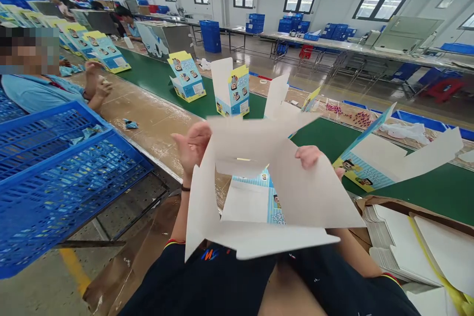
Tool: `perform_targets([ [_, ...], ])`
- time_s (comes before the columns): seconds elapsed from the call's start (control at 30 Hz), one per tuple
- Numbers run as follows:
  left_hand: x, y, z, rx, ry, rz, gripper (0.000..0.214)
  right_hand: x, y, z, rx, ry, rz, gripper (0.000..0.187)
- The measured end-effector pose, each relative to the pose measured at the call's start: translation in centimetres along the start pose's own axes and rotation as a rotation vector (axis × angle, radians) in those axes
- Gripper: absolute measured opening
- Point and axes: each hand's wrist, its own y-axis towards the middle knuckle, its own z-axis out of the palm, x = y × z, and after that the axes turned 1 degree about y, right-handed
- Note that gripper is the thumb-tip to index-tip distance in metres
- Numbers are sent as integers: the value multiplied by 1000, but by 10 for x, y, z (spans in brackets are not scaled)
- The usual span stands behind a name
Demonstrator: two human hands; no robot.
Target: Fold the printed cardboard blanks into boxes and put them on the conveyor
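Bare left hand (190,148) and bare right hand (309,157), set wide apart, each gripping an edge of the splayed white cardboard box blank (307,192), held above the brown paper-covered bench (155,131). Risk: thin flaps creasing under fingertip pressure, or a loose grip dropping the blank onto the green conveyor belt (425,197).

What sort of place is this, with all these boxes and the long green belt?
This is probably a factory packing line: a long green conveyor belt runs past a seated worker, printed yellow-and-blue cardboard boxes stand on it, and blue plastic crates sit alongside.
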Motion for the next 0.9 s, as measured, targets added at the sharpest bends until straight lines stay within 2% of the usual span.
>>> perform_targets([
  [0.07, -3, 0, -1, 143, 55, 73, 79, 3, 3, 2, -125, 109, 3, 60],
  [0.13, -3, 2, -4, 288, 172, 80, 85, 4, 5, 2, -236, 211, 23, 56],
  [0.23, -1, 8, -9, 418, 288, 6, 88, 2, 11, -3, -247, 203, -29, 56],
  [0.3, -3, 12, -8, 466, 325, -20, 86, 3, 20, -10, -128, 171, -68, 57],
  [0.37, -8, 16, -3, 514, 393, -30, 83, 8, 33, -17, 106, 173, -69, 57],
  [0.43, -12, 20, 5, 532, 532, -55, 78, 15, 45, -22, 353, 143, -27, 59],
  [0.5, -12, 22, 13, 546, 716, -88, 73, 22, 55, -24, 523, 19, 59, 68],
  [0.6, -3, 19, 24, 647, 970, -64, 64, 24, 63, -21, 603, -202, 206, 79],
  [0.73, 12, 11, 32, 914, 1281, 36, 58, 15, 71, -15, 736, -348, 305, 81],
  [0.83, 15, 7, 31, 1143, 1341, 146, 46, 4, 81, -11, 776, -381, 425, 79],
  [0.9, 15, 4, 28, 1211, 1324, 215, 38, -4, 86, -6, 785, -374, 500, 76],
])
